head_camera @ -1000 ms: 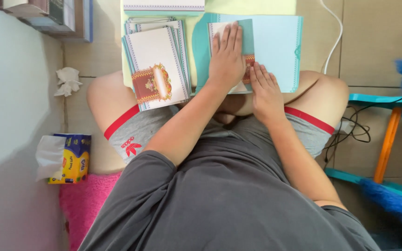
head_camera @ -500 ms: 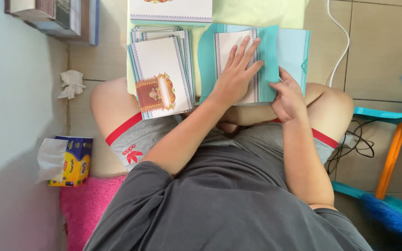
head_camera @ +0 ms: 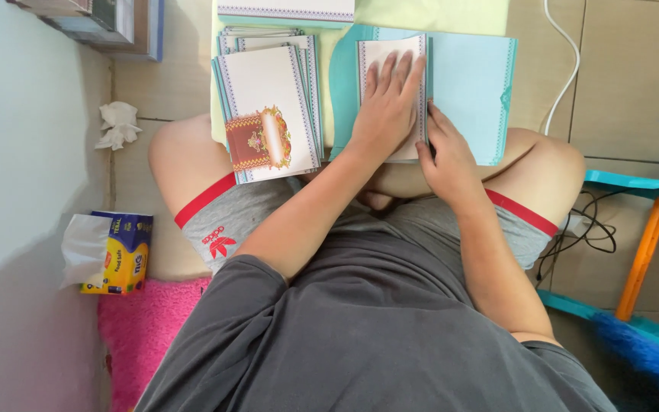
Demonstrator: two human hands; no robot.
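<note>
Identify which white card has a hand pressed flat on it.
The white card on the open turquoise folder, under the left hand; the stacked cards lie untouched.

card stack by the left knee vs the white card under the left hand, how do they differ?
The card stack lies untouched; the white card is pressed flat by the left hand, with the right hand at its lower edge. The stack's top card shows a red-brown ornate panel; the white card's visible part is plain. The stack rests on a yellow-green sheet, the card on an open teal folder. Both have patterned borders.
</note>
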